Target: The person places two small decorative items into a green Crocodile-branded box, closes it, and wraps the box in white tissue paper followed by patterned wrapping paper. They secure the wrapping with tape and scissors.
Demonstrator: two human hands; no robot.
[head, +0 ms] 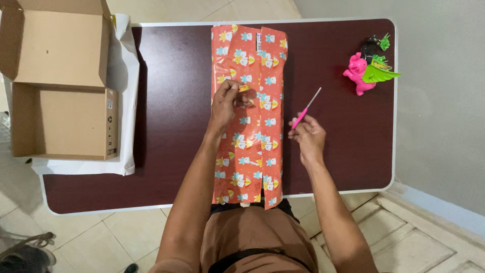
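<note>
A long parcel wrapped in orange patterned paper [250, 116] lies lengthwise at the middle of the dark surface [172, 126]; the left hand [226, 103] rests on its seam with fingers [237, 93] pinched on a small yellowish piece, probably tape, though this cannot be confirmed. The right hand [306, 135], just beside the parcel's right edge, has its fingers closed on pink-handled scissors [307, 108]. The paper looks thin, smooth and easily torn, best held flat near the overlapping seam.
</note>
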